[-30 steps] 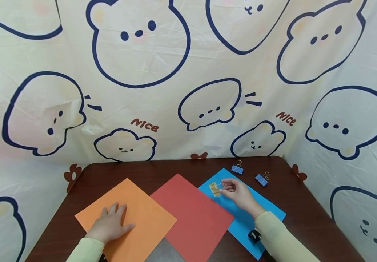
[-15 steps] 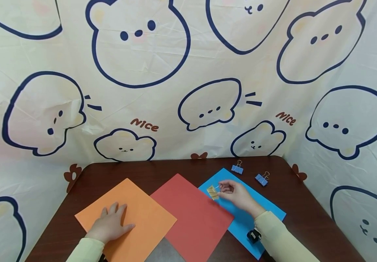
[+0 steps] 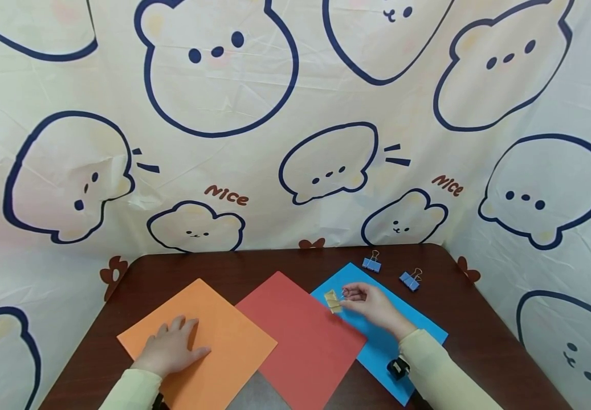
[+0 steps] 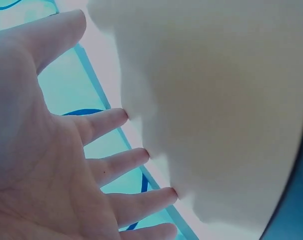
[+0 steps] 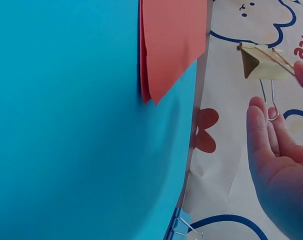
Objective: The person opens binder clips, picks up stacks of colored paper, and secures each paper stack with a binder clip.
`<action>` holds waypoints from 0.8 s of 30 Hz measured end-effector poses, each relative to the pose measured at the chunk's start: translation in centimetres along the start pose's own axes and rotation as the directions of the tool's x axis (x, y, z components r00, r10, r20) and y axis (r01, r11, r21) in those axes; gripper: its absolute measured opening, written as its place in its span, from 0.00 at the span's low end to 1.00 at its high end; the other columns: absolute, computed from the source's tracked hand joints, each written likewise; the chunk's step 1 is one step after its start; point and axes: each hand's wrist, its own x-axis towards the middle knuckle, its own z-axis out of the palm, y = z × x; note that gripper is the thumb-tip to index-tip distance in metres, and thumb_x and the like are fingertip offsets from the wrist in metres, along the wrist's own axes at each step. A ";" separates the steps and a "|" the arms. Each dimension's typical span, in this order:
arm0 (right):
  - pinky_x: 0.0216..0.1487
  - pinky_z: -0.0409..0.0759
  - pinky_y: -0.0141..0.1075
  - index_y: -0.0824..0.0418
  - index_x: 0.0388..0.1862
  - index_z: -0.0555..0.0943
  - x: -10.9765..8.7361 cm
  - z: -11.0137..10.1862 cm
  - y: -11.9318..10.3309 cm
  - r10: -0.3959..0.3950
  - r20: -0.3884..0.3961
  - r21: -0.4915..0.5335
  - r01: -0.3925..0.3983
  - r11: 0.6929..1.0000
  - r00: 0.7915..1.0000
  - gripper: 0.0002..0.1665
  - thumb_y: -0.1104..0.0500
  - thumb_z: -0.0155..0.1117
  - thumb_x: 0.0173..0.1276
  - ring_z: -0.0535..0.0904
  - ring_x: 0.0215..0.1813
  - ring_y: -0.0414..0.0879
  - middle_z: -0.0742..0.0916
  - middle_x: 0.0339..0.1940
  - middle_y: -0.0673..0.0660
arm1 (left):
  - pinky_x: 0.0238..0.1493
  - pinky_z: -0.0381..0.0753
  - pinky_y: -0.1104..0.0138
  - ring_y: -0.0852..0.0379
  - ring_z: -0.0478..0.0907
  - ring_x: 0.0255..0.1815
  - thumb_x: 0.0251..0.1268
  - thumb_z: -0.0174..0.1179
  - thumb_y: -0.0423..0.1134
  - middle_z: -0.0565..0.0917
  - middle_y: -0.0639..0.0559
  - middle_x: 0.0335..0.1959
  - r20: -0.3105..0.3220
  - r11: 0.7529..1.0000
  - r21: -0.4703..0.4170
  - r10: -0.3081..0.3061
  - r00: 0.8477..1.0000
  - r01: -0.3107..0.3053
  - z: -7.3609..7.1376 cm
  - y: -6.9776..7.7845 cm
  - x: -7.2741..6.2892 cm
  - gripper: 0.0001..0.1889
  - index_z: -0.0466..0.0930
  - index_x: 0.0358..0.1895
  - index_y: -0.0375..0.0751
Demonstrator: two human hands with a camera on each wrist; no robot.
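Note:
My left hand rests on the orange paper with its fingers spread; in the left wrist view the fingertips meet the sheet's pale-looking surface. Over the blue paper, my right hand holds a yellow binder clip. The right wrist view shows this clip up close: one wire handle lies at the thumb, the other against the fingers. Its jaws face away from the palm. Between the orange and blue sheets lies red paper, one edge over the blue sheet. Its corner looks double-layered in the right wrist view.
Two blue binder clips stand at the back right of the dark brown table. A grey patch shows between the orange and red sheets. Behind the table hangs a white cloth with cartoon outlines.
The right hand and the yellow binder clip have shifted slightly left, toward the red paper. The left hand keeps its place on the orange sheet.

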 end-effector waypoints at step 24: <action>0.51 0.86 0.36 0.64 0.64 0.80 -0.1 -0.1 0.3 -0.009 -0.030 -0.035 0.008 0.999 0.999 0.31 0.50 0.75 0.67 0.84 0.51 0.44 0.88 0.51 0.53 | 0.50 0.77 0.34 0.23 0.74 0.49 0.66 0.65 0.60 0.69 0.15 0.54 -0.010 0.976 -0.074 -0.205 0.979 0.204 -3.2 -6.4 1.0 0.48 0.62 0.60 0.10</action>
